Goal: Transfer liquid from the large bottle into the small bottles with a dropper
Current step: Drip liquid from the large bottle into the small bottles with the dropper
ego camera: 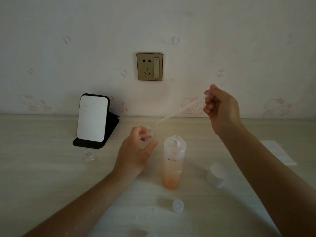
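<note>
The large bottle [174, 161] stands uncapped in the middle of the table, frosted with orange liquid in its lower part. My left hand [135, 151] grips a small clear bottle [150, 131] just left of it, mouth up. My right hand [220, 106] is raised at the right and pinches the bulb of a thin clear dropper [179, 111]. The dropper slants down to the left, its tip a little above and to the right of the small bottle's mouth. A second small clear bottle [89, 155] stands open on the table further left.
A small mirror on a black stand [93, 119] leans at the back left. A large white cap [217, 174] lies right of the large bottle, a small clear cap [178, 205] in front of it. White paper [277, 153] lies at the right; a wall socket [149, 66] is behind.
</note>
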